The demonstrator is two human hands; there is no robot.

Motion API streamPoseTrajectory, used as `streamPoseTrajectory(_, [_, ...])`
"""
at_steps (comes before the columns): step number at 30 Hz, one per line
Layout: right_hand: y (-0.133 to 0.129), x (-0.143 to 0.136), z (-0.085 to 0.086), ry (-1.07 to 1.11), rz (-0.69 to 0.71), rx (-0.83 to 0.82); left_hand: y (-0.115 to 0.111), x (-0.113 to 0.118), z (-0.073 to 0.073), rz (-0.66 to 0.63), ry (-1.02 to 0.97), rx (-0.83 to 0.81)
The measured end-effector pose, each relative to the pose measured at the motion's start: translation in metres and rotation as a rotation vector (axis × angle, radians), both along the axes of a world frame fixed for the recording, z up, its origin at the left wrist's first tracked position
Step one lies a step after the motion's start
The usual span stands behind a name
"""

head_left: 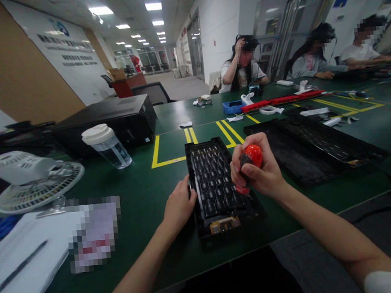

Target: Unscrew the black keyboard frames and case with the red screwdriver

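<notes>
On the green table in front of me lies a shallow black case (212, 181) with rows of dark rounded cells and a brownish circuit strip (224, 225) at its near end. My left hand (179, 202) grips the case's left edge, its thumb beside the rim. Over the case's right side, my right hand (265, 170) is wrapped round a tool with a bulbous red-and-black handle (253, 154). A red part shows below that fist. The tool's working end is hidden, so I cannot tell whether it touches the case.
Right of the case lies an opened black housing (312, 147). Leftward are a clear bottle (111, 147), a white fan (41, 178), a clipboard with papers (30, 256) and a large black box (111, 122). A long red strip (283, 100) crosses the far side, where several people sit.
</notes>
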State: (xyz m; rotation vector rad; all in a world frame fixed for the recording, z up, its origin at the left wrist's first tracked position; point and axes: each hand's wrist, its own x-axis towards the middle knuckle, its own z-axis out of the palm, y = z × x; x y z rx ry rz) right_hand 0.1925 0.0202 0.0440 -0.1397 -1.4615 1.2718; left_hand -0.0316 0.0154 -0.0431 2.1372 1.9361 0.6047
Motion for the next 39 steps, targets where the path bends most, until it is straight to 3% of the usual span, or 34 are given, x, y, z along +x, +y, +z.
streamPoseTrajectory(7, [-0.0035, -0.0035, 0.0027, -0.02, 0.054, -0.107, -0.0003, 0.0001, 0.0009, 0.005, -0.008, -0.024])
streamPoseTrajectory(13, [-0.0015, -0.0014, -0.0014, -0.053, 0.018, -0.007, -0.001, 0.0007, 0.0028, 0.004, -0.004, -0.025])
streamPoseTrajectory(22, [-0.0062, -0.0031, 0.0063, -0.071, 0.031, 0.099, -0.0012, 0.0012, 0.0026, 0.003, -0.008, -0.021])
streamPoseTrajectory(32, [-0.0091, -0.0067, -0.0015, 0.006, 0.055, -0.097, -0.0015, 0.0024, 0.0028, 0.01, -0.006, -0.019])
streamPoseTrajectory(39, [-0.0086, -0.0104, 0.0027, -0.012, 0.011, 0.084, -0.0015, 0.0021, 0.0039, 0.013, -0.025, -0.044])
